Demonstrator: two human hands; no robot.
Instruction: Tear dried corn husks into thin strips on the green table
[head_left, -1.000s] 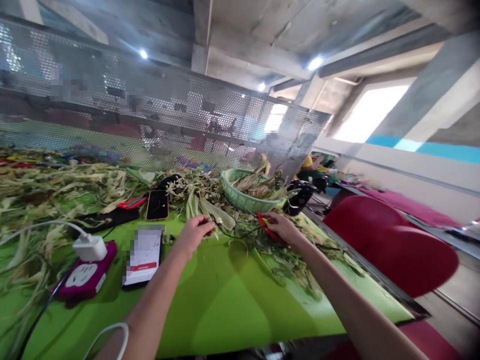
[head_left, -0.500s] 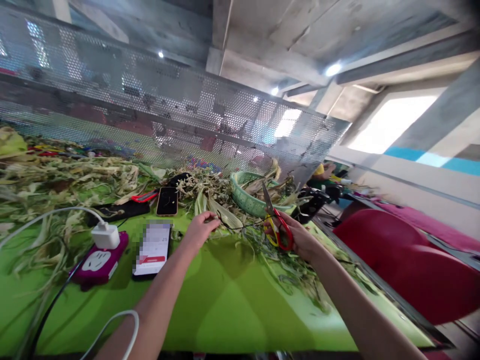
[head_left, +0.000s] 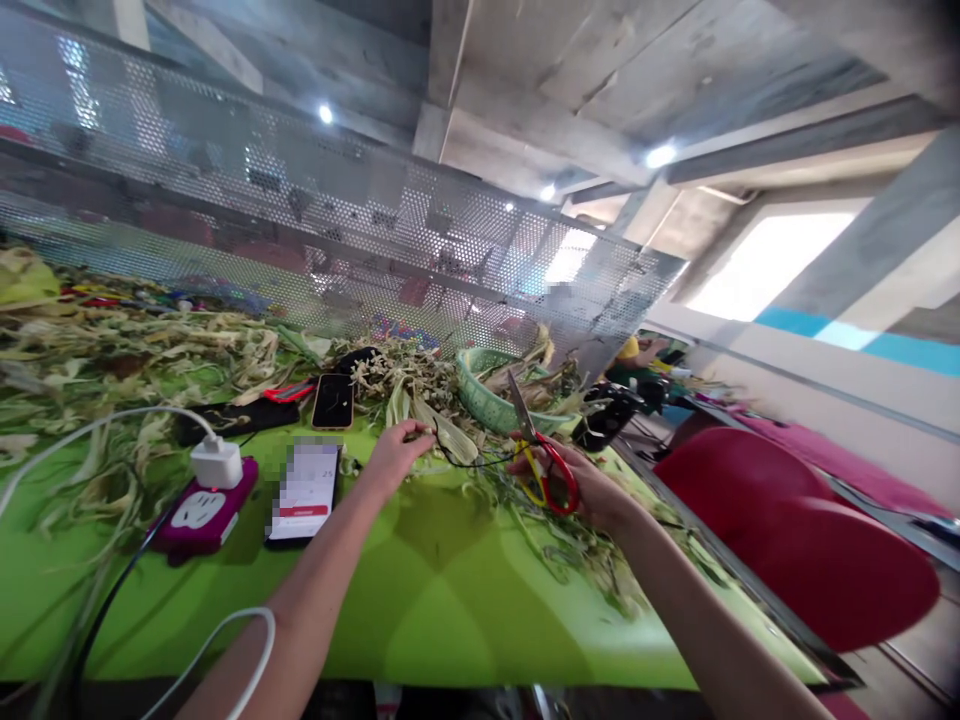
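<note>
My left hand (head_left: pixel 396 455) is closed, its fingertips pinching one end of a thin black cord (head_left: pixel 466 466). The cord sags slightly across to my right hand (head_left: pixel 596 490), which is wrapped about a pair of scissors (head_left: pixel 560 477) with red and yellow handles. Their blades (head_left: pixel 521 408) point up and away and look nearly together. Fingers of the right hand appear to hold the cord's other end too, partly hidden by the handles. Just beyond the cord lie pale dried husks (head_left: pixel 448 432) and a green woven basket (head_left: pixel 480 393) holding more dried strips.
On the green table (head_left: pixel 442 620) are a lit phone (head_left: pixel 307 490), a dark phone (head_left: pixel 333 400), a purple power strip (head_left: pixel 202 515) with a white charger (head_left: pixel 217 462), and a red cutter (head_left: pixel 289 392). Dried husks spread left. A perforated metal screen (head_left: pixel 337 220) stands behind; red chairs (head_left: pixel 787 530) are right.
My right hand and the scissors have shifted slightly left and toward me, and the cord sags a little more. My left hand keeps its pinch. The view has tilted slightly.
</note>
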